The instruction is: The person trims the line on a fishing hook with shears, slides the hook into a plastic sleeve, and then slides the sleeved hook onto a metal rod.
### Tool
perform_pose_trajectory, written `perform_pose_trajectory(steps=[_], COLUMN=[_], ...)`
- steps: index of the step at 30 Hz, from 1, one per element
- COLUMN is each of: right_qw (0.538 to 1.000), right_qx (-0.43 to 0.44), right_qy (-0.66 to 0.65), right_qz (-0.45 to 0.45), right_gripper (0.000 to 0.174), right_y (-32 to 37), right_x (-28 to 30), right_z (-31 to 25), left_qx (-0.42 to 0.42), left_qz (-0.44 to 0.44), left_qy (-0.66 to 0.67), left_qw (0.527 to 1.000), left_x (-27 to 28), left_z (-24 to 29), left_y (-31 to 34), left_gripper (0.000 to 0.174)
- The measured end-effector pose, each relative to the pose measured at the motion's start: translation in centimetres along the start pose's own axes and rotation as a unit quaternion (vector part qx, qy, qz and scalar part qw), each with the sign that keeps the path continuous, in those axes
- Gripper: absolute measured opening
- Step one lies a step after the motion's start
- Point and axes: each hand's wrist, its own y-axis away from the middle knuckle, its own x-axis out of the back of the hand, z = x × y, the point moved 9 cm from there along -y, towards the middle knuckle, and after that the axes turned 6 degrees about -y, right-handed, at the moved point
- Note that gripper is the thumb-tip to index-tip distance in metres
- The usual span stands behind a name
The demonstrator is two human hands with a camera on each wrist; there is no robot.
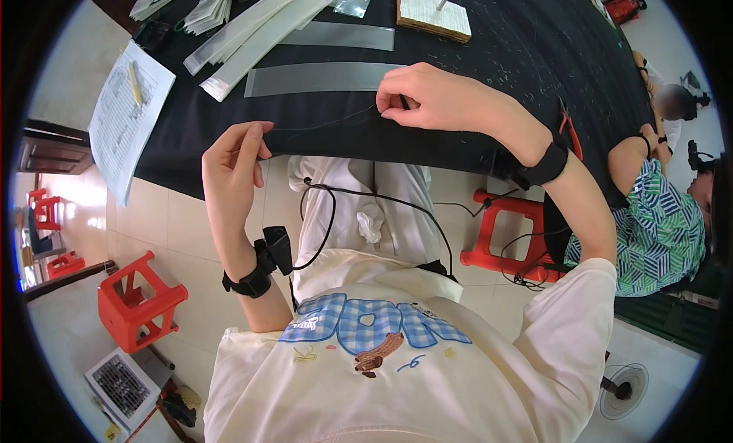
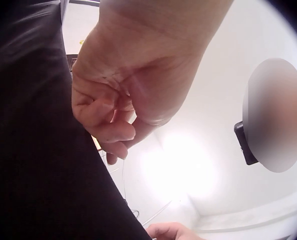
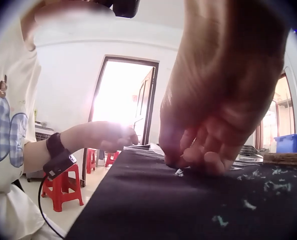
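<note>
A fine thread stretches between my two hands over the front of the black-covered table. My left hand pinches its left end between thumb and fingertips, just off the table's front edge. In the left wrist view, that thread hangs from the fingertips. My right hand curls its fingers at the other end, low over the cloth. A small dark sliver shows between its fingers; I cannot tell what it is. Beside the right hand lies a clear plastic strip.
More long plastic sleeves lie at the back left, near a written sheet with a pen. A wooden-edged block stands at the back. Red-handled pliers lie by the right forearm. Another person sits at right.
</note>
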Motion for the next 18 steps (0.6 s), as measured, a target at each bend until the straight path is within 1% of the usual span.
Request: perform_pose_trajectory(steps=[5,8,10,11,13,16,17,18], right_qw=[1.0,0.999,0.995,0.995,0.99,0.989,0.987,0.987], right_qx=[-0.01,-0.028,-0.043,-0.044,-0.064,-0.06,-0.077,-0.076], right_qy=[0.023,0.002,-0.045,-0.046,-0.067,-0.076,-0.078,-0.077], right_qz=[-0.015,-0.039,-0.076,-0.075,-0.107,-0.114,-0.116,-0.117], right_gripper=[0.009,0.01,0.014,0.014,0.019,0.022,0.022,0.022], right_y=[0.0,-0.1,-0.3,-0.6,-1.3,-2.5,-2.6,-2.7], right_x=[-0.4,-0.3,-0.1,0.0,-0.4,-0.7,-0.7,-0.7], right_z=[0.4,0.4,-0.2,-0.3,0.1,0.6,0.9,0.9], left_qx=[0.002,0.007,0.006,0.007,0.012,0.013,0.014,0.01], left_qz=[-0.002,-0.001,-0.003,-0.005,-0.003,-0.009,-0.007,-0.008], left_qy=[-0.001,-0.004,-0.004,-0.004,0.002,0.017,0.017,0.017], left_qw=[1.0,1.0,1.0,1.0,1.0,1.0,1.0,1.0], left_x=[-0.1,-0.1,-0.2,-0.2,-0.1,0.0,0.1,0.1], left_z=[-0.1,-0.4,-0.4,-0.4,-0.6,-0.7,-0.8,-0.7], left_y=[0.0,-0.2,-0.2,-0.3,-0.4,-0.5,-0.5,-0.5], left_gripper=[0.019,0.019,0.02,0.02,0.02,0.02,0.02,0.02])
